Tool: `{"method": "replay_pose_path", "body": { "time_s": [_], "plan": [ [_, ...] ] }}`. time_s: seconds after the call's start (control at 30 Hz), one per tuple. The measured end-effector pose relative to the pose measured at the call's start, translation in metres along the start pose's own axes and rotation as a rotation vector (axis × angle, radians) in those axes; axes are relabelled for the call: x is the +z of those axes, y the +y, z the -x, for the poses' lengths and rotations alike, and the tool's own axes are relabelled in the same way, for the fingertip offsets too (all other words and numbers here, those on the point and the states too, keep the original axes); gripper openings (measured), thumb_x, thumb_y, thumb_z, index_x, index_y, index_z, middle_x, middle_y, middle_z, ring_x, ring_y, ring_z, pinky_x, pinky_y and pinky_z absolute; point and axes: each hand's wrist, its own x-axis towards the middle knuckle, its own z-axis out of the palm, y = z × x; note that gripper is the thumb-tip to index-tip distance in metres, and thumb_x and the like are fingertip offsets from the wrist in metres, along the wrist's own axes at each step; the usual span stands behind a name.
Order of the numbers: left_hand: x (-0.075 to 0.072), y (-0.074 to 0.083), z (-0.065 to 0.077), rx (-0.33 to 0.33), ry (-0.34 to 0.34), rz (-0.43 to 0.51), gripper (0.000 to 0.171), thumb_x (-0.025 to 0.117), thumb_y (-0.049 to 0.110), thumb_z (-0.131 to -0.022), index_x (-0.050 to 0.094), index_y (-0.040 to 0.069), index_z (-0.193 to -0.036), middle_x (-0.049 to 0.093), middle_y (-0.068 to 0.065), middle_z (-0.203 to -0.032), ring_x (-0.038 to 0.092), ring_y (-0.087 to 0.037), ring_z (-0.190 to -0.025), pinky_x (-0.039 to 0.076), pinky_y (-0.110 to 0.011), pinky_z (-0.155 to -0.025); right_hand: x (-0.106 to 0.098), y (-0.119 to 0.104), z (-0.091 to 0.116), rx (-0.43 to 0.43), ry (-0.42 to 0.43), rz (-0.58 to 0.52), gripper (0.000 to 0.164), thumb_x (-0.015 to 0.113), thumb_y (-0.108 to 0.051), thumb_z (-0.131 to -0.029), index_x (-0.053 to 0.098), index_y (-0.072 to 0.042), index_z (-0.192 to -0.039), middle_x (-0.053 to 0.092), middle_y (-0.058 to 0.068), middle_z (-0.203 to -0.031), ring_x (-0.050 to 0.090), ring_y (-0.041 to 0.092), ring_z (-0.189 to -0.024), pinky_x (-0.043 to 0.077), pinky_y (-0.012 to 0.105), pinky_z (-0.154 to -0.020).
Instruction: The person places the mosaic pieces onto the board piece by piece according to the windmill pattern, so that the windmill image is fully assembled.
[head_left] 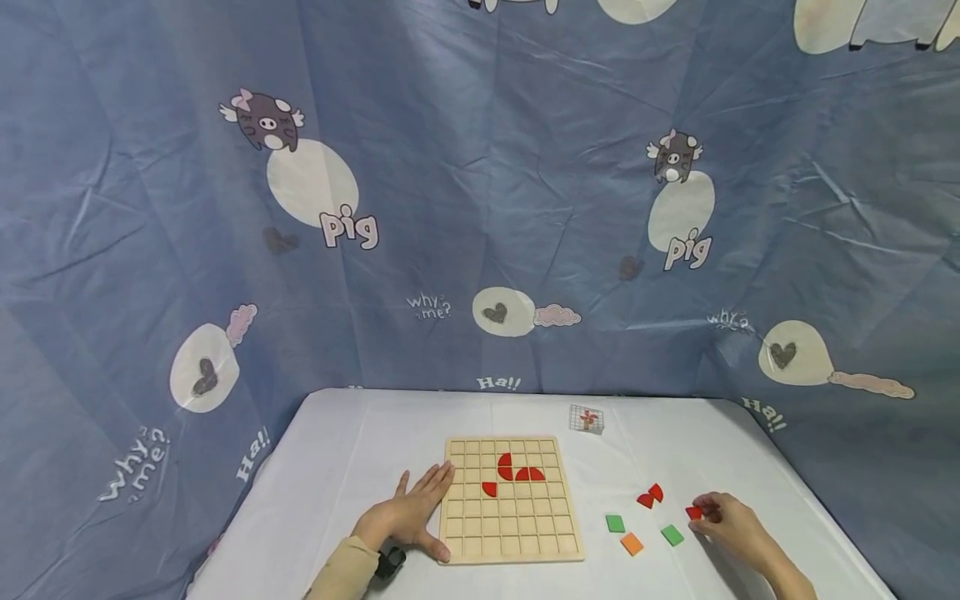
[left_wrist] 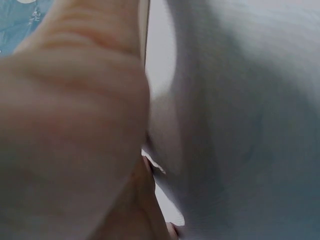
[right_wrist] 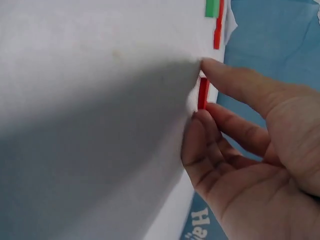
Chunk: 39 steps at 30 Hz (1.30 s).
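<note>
My left hand point(head_left: 408, 512) rests with spread fingers along the left edge of a wooden grid board point(head_left: 510, 548); in the left wrist view the hand point(left_wrist: 75, 115) fills much of the picture. Several red quarter-circle pieces point(head_left: 490, 489) lie in the board's upper cells. At the right, my right hand point(head_left: 731, 525) is down at the table around a loose red piece point(head_left: 693, 513). In the right wrist view the curled fingers point(right_wrist: 195, 145) are against or very near that red piece point(right_wrist: 202, 93), while the thumb tip stands apart from it.
Two more red quarter-circle pieces point(head_left: 651, 496) lie between board and right hand. Nearer the front are two green squares point(head_left: 672, 535) and an orange square point(head_left: 632, 544). A small pattern card point(head_left: 587, 419) lies behind the board. Blue patterned cloth point(head_left: 480, 208) hangs beyond the white table.
</note>
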Motion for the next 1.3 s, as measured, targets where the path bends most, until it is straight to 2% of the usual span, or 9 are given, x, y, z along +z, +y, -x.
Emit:
{"method": "replay_pose_path", "body": {
  "time_s": [0.5, 0.7, 0.87, 1.03, 1.3],
  "plan": [
    [0.001, 0.001, -0.001, -0.011, 0.013, -0.011, 0.137, 0.075, 0.068, -0.054, 0.006, 0.006, -0.155, 0.004, -0.012, -0.164, 0.006, -0.033, -0.150, 0.001, -0.068, -0.115, 0.006, -0.005, -0.004, 0.009, 0.034, 0.016, 0.024, 0.079, -0.008, -0.075, 0.066, 0.002, -0.093, 0.060, 0.007, -0.087, 0.060, 0.015, -0.077, 0.052, 0.033, -0.066],
    [0.001, 0.001, 0.000, -0.009, 0.010, -0.013, 0.136, 0.075, 0.069, -0.055, 0.006, 0.006, -0.155, 0.004, -0.012, -0.164, 0.006, -0.033, -0.151, 0.001, -0.068, -0.115, 0.006, -0.007, -0.004, 0.028, 0.036, 0.016, 0.027, 0.079, -0.011, -0.075, 0.066, 0.004, -0.094, 0.059, 0.009, -0.087, 0.061, 0.016, -0.076, 0.053, 0.035, -0.066],
    [0.000, 0.002, 0.000, -0.008, 0.012, -0.015, 0.136, 0.074, 0.069, -0.055, 0.006, 0.006, -0.155, 0.004, -0.012, -0.164, 0.006, -0.033, -0.151, 0.001, -0.067, -0.115, 0.005, -0.008, -0.003, 0.057, 0.028, 0.012, 0.028, 0.079, -0.014, -0.076, 0.066, 0.004, -0.092, 0.063, 0.006, -0.083, 0.061, 0.016, -0.074, 0.052, 0.035, -0.066],
    [0.000, 0.001, 0.000, -0.006, 0.013, -0.014, 0.137, 0.074, 0.070, -0.056, 0.006, 0.006, -0.155, 0.004, -0.012, -0.164, 0.006, -0.033, -0.151, 0.001, -0.068, -0.115, 0.004, -0.011, -0.003, 0.063, 0.031, 0.012, 0.024, 0.078, -0.012, -0.075, 0.066, 0.003, -0.090, 0.063, 0.004, -0.081, 0.060, 0.015, -0.074, 0.050, 0.033, -0.064],
    [0.001, 0.000, -0.001, -0.004, 0.015, -0.021, 0.137, 0.074, 0.071, -0.055, 0.007, 0.005, -0.155, 0.004, -0.013, -0.164, 0.007, -0.034, -0.150, 0.002, -0.067, -0.115, 0.010, -0.017, -0.007, 0.080, 0.041, 0.022, 0.025, 0.077, -0.011, -0.077, 0.064, 0.004, -0.093, 0.061, 0.008, -0.084, 0.058, 0.016, -0.075, 0.052, 0.034, -0.066]
  ]
}}
